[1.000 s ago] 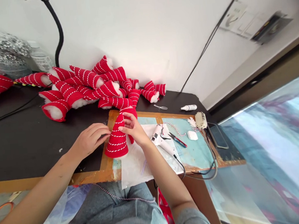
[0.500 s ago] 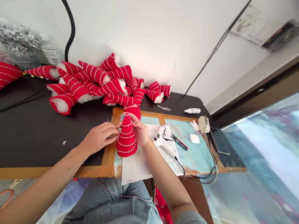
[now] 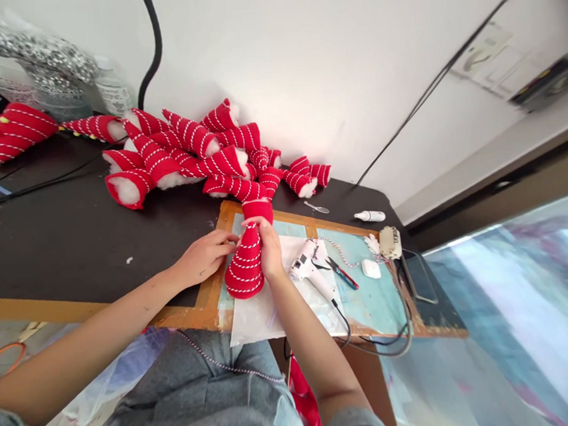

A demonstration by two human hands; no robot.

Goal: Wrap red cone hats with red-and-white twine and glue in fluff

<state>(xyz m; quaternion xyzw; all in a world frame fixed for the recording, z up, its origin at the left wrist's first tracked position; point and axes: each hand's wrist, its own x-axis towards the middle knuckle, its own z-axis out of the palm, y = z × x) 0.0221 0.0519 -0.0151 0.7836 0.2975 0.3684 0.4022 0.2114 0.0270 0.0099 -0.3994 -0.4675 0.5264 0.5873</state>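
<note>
The left forearm comes in low over the front edge of the worktop [image 3: 67,238], slanting up from the person's left, wrist almost straight. The left hand [image 3: 211,254] lies back up, fingers close together and slightly bent, their tips at the left flank of a red cone [image 3: 244,269]; whether they pinch the felt or only touch it, I cannot tell.

The right forearm rises more steeply across the same edge. The right hand [image 3: 270,250] is curled around the cone's upper right side, gripping it near the tip; its farther fingers are partly hidden.

The cone is near the front edge, left of the worktop's middle, tip toward the far edge and wide base toward the person, above a white sheet [image 3: 254,323]. Just beyond its tip, a second cone [image 3: 258,211] lies before the pile of cones [image 3: 184,152] along the far edge.

Right of the right hand, a glue gun [image 3: 312,273] rests on the sheet, with snips [image 3: 342,274] just beside it. A phone [image 3: 419,277] lies near the worktop's right edge.
</note>
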